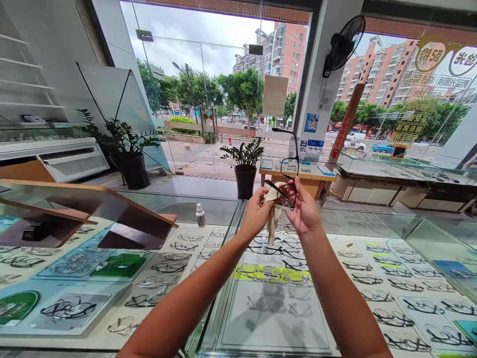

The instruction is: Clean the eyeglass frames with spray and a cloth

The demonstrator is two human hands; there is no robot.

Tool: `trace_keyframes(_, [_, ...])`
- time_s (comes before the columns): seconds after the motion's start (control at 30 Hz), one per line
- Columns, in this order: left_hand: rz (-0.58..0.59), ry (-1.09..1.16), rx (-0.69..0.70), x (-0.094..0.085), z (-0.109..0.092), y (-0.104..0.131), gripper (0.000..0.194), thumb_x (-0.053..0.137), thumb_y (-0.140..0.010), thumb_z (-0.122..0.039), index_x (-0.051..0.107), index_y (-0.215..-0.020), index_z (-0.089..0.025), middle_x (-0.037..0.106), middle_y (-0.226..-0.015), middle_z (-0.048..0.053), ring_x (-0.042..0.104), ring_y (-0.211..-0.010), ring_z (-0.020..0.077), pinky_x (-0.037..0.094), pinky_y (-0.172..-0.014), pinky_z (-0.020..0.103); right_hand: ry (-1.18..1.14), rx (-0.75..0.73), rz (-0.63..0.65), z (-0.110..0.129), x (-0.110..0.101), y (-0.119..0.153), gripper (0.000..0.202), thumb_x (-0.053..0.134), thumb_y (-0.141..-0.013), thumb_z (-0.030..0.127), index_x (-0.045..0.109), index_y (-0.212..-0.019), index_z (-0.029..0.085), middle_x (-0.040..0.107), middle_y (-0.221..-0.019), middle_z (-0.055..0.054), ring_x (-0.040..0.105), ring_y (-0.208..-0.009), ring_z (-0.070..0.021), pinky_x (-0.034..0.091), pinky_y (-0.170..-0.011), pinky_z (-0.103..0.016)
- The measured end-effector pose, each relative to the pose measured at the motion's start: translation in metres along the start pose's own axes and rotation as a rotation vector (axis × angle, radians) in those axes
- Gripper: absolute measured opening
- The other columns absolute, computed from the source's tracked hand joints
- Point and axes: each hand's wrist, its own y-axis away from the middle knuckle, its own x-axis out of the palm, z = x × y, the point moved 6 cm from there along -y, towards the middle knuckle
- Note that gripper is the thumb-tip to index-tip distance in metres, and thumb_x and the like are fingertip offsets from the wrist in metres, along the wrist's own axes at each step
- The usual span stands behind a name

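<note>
Gold Chinese characters point(430, 55) on the right-hand window sit inside spectacle outlines and face the street; the label on the white bottle point(200, 217) is too small to read. The black-rimmed glasses point(286, 195) are tilted on end above the glass counter point(276, 330), 1 temple arm arching up. My right hand point(306, 209) grips their rim; my left hand point(257, 211) pinches a beige cloth point(274, 223) against the lower lens. Rows of frames point(268, 271) lie beneath; 2 potted plants point(245, 180) stand beyond.
</note>
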Motion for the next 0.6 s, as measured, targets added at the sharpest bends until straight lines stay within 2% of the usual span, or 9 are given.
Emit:
trace_keyframes(0.07, [-0.02, 0.086, -0.105, -0.006, 0.006, -0.005, 0.03, 0.075, -0.087, -0.045, 0.069, -0.097, -0.018, 0.072, -0.086, 0.002, 0.063, -0.072, 0.0138, 0.046, -0.067, 0.024, 0.026, 0.04, 0.001, 0.001, -0.004, -0.002, 0.027, 0.094, -0.079, 0.039, 0.075, -0.085, 0.02, 0.065, -0.062, 0.005, 0.076, -0.078, -0.0138, 0.061, -0.065, -0.021])
trace_keyframes(0.17, [-0.083, 0.139, -0.238, -0.025, 0.008, -0.015, 0.038, 0.082, -0.077, -0.05, 0.071, -0.092, -0.017, 0.067, -0.072, -0.001, 0.055, -0.058, 0.0111, 0.037, -0.054, 0.022, 0.11, 0.121, 0.037, 0.002, -0.009, -0.004, 0.031, 0.097, -0.074, 0.041, 0.076, -0.084, 0.019, 0.07, -0.067, 0.002, 0.076, -0.078, -0.016, 0.064, -0.07, -0.027])
trace_keyframes(0.3, [-0.134, 0.18, -0.306, -0.051, -0.005, -0.025, 0.041, 0.089, -0.063, -0.043, 0.072, -0.088, -0.016, 0.065, -0.067, -0.003, 0.052, -0.054, 0.0092, 0.035, -0.05, 0.021, 0.271, 0.186, 0.128, -0.003, -0.01, -0.003, 0.041, 0.101, -0.064, 0.046, 0.078, -0.081, 0.017, 0.074, -0.071, -0.001, 0.073, -0.073, -0.0163, 0.063, -0.074, -0.031])
trace_keyframes(0.37, [-0.12, 0.207, -0.312, -0.059, -0.016, -0.027, 0.04, 0.089, -0.063, -0.037, 0.073, -0.093, -0.015, 0.066, -0.07, -0.002, 0.053, -0.056, 0.0084, 0.035, -0.051, 0.02, 0.327, 0.189, 0.146, -0.008, -0.01, -0.003, 0.043, 0.102, -0.061, 0.047, 0.078, -0.081, 0.017, 0.075, -0.074, -0.002, 0.071, -0.071, -0.015, 0.061, -0.072, -0.03])
trace_keyframes(0.47, [-0.059, 0.281, -0.289, -0.062, -0.031, -0.028, 0.041, 0.085, -0.067, -0.031, 0.074, -0.103, -0.015, 0.072, -0.083, 0.002, 0.06, -0.064, 0.0107, 0.044, -0.056, 0.021, 0.377, 0.171, 0.13, -0.014, -0.009, -0.004, 0.043, 0.101, -0.061, 0.048, 0.078, -0.079, 0.017, 0.074, -0.075, -0.001, 0.067, -0.068, -0.0123, 0.056, -0.068, -0.026])
trace_keyframes(0.6, [-0.019, 0.439, -0.242, -0.059, -0.04, -0.031, 0.034, 0.075, -0.076, -0.04, 0.076, -0.096, -0.013, 0.076, -0.093, 0.008, 0.064, -0.075, 0.0158, 0.051, -0.063, 0.025, 0.4, 0.166, 0.088, -0.018, -0.011, -0.006, 0.048, 0.102, -0.056, 0.053, 0.078, -0.078, 0.017, 0.071, -0.074, 0.0, 0.065, -0.069, -0.011, 0.052, -0.068, -0.025])
